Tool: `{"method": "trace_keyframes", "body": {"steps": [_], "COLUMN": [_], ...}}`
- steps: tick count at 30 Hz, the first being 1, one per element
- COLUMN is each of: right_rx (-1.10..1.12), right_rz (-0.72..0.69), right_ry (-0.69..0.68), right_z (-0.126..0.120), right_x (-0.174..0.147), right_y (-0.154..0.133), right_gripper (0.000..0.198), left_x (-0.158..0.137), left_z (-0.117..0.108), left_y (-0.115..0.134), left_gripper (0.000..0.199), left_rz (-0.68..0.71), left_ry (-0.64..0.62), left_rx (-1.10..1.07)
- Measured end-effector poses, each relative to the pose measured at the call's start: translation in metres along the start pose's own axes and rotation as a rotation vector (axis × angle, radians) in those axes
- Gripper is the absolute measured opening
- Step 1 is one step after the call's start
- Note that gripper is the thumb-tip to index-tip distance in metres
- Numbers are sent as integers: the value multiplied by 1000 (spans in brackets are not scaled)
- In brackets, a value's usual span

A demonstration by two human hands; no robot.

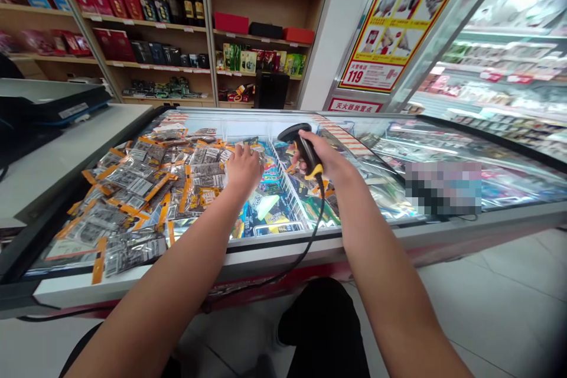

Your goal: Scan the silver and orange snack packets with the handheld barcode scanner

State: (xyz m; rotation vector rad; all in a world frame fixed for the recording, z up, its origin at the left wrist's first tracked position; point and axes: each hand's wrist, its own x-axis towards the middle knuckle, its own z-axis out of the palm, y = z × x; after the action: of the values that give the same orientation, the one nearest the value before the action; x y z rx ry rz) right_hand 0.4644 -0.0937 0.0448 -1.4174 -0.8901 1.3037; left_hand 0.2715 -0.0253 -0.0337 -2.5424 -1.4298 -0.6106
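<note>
**Both forearms over freezer, scanner right of packets**

Reaching up-frame across chest freezer (310,242). Left hand (243,168) at centre, palm down, fingers spread on silver-orange packets (133,183) heaped leftward. Right hand (321,156) just beside, closed around barcode scanner (302,144), head tilted upper left toward packets.

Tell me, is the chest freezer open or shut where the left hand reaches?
Open. The left hand reaches into the chest freezer onto the packets, with no glass over them; the right hand holds a barcode scanner.
</note>
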Motion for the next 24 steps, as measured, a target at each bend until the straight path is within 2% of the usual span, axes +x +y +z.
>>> {"method": "trace_keyframes", "body": {"steps": [3, 5, 8, 11, 13, 16, 19, 24], "right_rx": [116, 186, 252, 257, 242, 210, 153, -80], "right_rz": [-112, -176, -227, -202, -183, -170, -127, 42], "right_ry": [156, 218, 250, 233, 222, 222, 179, -20], "right_z": [-2, -4, -6, -7, -7, -6, -5, -11], "right_x": [3, 5, 5, 5, 6, 6, 2, -8], "right_y": [-2, -2, -3, -3, -3, -3, -4, -3], "right_gripper": [41, 41, 43, 44, 43, 38, 37, 37], "left_x": [0, -1, -7, -16, -21, -20, -13, -6], "left_z": [-5, -10, -16, -18, -17, -15, -14, -10], "left_y": [1, 4, 17, 35, 44, 45, 32, 7], "left_gripper": [32, 34, 43, 47, 50, 52, 52, 42], "left_rz": [-31, 11, 262, 595, 676, 550, 392, 287], "left_ry": [51, 70, 14, -155, -230, -236, -218, -173], "left_rx": [22, 2, -137, -250, -209, -130, -116, -91]}}
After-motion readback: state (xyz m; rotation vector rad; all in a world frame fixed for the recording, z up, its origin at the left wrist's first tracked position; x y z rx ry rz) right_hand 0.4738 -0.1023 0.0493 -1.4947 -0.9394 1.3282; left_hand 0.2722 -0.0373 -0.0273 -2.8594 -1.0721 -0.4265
